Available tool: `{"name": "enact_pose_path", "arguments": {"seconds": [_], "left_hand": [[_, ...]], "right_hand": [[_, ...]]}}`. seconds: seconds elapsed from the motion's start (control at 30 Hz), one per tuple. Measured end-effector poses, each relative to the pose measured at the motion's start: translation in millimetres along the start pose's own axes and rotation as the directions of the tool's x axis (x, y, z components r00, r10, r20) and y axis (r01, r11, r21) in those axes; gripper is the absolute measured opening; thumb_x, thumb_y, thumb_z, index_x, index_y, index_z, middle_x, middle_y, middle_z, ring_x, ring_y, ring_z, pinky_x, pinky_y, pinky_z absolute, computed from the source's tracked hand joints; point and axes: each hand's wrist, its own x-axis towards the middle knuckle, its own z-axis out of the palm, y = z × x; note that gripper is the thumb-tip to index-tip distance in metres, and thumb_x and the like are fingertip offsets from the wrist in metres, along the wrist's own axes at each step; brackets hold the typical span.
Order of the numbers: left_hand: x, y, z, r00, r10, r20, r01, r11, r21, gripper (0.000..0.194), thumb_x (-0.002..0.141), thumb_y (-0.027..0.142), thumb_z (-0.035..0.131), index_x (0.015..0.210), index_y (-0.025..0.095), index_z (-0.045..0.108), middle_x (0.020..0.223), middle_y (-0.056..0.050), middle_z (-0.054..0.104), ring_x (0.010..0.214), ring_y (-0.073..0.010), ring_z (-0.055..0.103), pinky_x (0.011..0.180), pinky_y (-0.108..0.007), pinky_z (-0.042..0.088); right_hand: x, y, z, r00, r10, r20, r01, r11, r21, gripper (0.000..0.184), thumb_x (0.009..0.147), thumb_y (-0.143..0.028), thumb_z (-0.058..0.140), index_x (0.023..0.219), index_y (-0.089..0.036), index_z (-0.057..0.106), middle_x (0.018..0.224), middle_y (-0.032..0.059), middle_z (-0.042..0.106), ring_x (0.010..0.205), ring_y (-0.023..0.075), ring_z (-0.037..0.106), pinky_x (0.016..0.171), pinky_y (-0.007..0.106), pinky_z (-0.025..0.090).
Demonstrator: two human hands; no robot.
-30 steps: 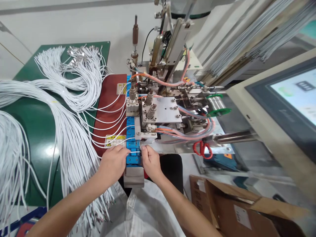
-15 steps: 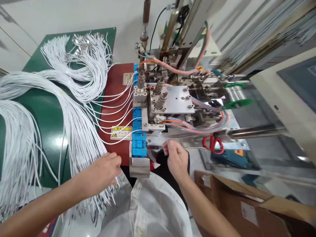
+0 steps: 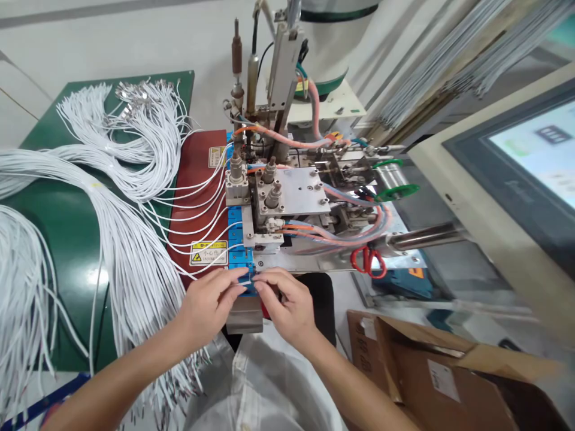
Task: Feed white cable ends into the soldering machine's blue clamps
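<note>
Between my two hands, over the near end of the blue clamp blocks (image 3: 241, 254), is the end of a white cable (image 3: 244, 283). My left hand (image 3: 209, 302) pinches this cable between thumb and forefinger. My right hand (image 3: 287, 302) is closed at the cable's tip, its thumb and fingertips together; the fine wire ends there are too small to make out. Several other white cables (image 3: 197, 218) run from the bundle across the red plate (image 3: 179, 197) into the blue blocks. A metal guard (image 3: 245, 322) sits just below my hands.
Thick bundles of white cable (image 3: 121, 239) cover much of the green table (image 3: 81, 263) on the left. A machine with a metal plate (image 3: 294, 191), red scissors (image 3: 368, 261) and a wire spool (image 3: 395, 181) stands ahead. A screen (image 3: 534, 143) and a cardboard box (image 3: 431, 371) are at right.
Both hands have come together at the near end of the blue blocks, with a cable end now between them. The view has shifted, bringing more of the screen into sight.
</note>
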Motion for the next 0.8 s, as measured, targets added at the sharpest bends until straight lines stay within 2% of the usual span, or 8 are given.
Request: {"name": "enact_pose_path", "arguments": {"seconds": [0.07,0.13,0.2,0.27,0.37,0.53,0.63,0.8], "left_hand": [[-1.1,-0.6,4.4,0.997,0.072,0.015,-0.072,0.997,-0.032,0.035,0.089,0.019,0.041,0.123,0.021,0.048,0.095,-0.005,0.065,0.083,-0.0136,0.061,0.075,-0.027,0.051],[-1.0,0.0,7.4,0.996,0.092,-0.021,-0.093,0.994,-0.057,0.034,0.089,0.016,0.041,0.120,0.021,0.052,0.097,-0.006,0.066,0.084,-0.0137,0.062,0.076,-0.026,0.051],[0.1,1.7,9.0,0.995,-0.002,-0.095,-0.005,0.997,-0.079,0.026,0.087,0.019,0.046,0.107,0.020,0.061,0.093,-0.004,0.069,0.080,-0.0140,0.064,0.075,-0.026,0.052],[1.5,3.7,9.5,0.977,-0.161,-0.143,0.142,0.981,-0.133,0.017,0.083,0.023,0.053,0.094,0.020,0.067,0.086,-0.002,0.071,0.075,-0.0140,0.065,0.073,-0.025,0.052],[3.1,4.8,8.7,0.946,-0.310,-0.093,0.281,0.929,-0.239,0.013,0.080,0.027,0.058,0.084,0.020,0.069,0.079,0.000,0.071,0.071,-0.0135,0.064,0.069,-0.023,0.052],[6.0,2.7,6.4,0.947,-0.320,0.014,0.313,0.916,-0.249,0.014,0.080,0.026,0.055,0.082,0.021,0.069,0.077,0.000,0.069,0.071,-0.0137,0.061,0.069,-0.024,0.048],[6.7,2.7,6.1,0.943,-0.330,0.053,0.332,0.911,-0.244,0.016,0.081,0.025,0.053,0.083,0.020,0.068,0.072,0.000,0.066,0.067,-0.0133,0.059,0.066,-0.023,0.046],[6.7,4.6,8.0,0.927,-0.368,0.075,0.368,0.850,-0.378,0.020,0.085,0.026,0.046,0.076,0.016,0.062,0.065,0.001,0.061,0.058,-0.0106,0.055,0.062,-0.022,0.045]], "right_hand": [[4.6,-2.1,2.1,1.000,-0.002,0.020,0.003,0.999,-0.032,0.012,0.080,-0.014,0.053,0.071,-0.018,0.060,0.067,0.0023,0.059,0.061,0.0128,0.054,0.057,0.024,0.044],[6.0,-1.9,4.0,0.998,0.060,0.037,-0.060,0.998,-0.004,0.012,0.081,-0.016,0.052,0.071,-0.018,0.059,0.065,0.0011,0.057,0.059,0.0124,0.052,0.056,0.024,0.042],[5.0,-0.1,6.3,0.987,0.159,0.012,-0.159,0.983,0.085,0.013,0.083,-0.019,0.050,0.074,-0.018,0.059,0.066,0.0008,0.056,0.061,0.0125,0.053,0.056,0.024,0.043],[3.4,2.0,8.8,0.975,0.217,-0.035,-0.209,0.965,0.161,0.012,0.083,-0.019,0.050,0.078,-0.019,0.061,0.071,0.0017,0.058,0.065,0.0134,0.056,0.058,0.025,0.045],[3.1,3.6,11.2,0.985,0.163,-0.064,-0.151,0.976,0.156,0.010,0.080,-0.016,0.055,0.081,-0.020,0.064,0.077,0.0032,0.061,0.072,0.0148,0.058,0.064,0.027,0.046],[7.0,2.0,10.1,0.997,0.050,-0.057,-0.046,0.996,0.074,0.011,0.077,-0.011,0.058,0.074,-0.019,0.065,0.073,0.0034,0.061,0.067,0.0137,0.058,0.060,0.025,0.045],[7.5,2.7,10.9,0.997,0.064,-0.047,-0.060,0.995,0.076,0.011,0.077,-0.012,0.057,0.072,-0.019,0.064,0.071,0.0026,0.061,0.066,0.0135,0.057,0.060,0.025,0.045],[6.0,8.3,19.6,0.989,0.133,-0.072,-0.120,0.981,0.155,0.010,0.077,-0.015,0.057,0.072,-0.020,0.064,0.072,0.0021,0.061,0.068,0.0144,0.058,0.062,0.027,0.047]]}}
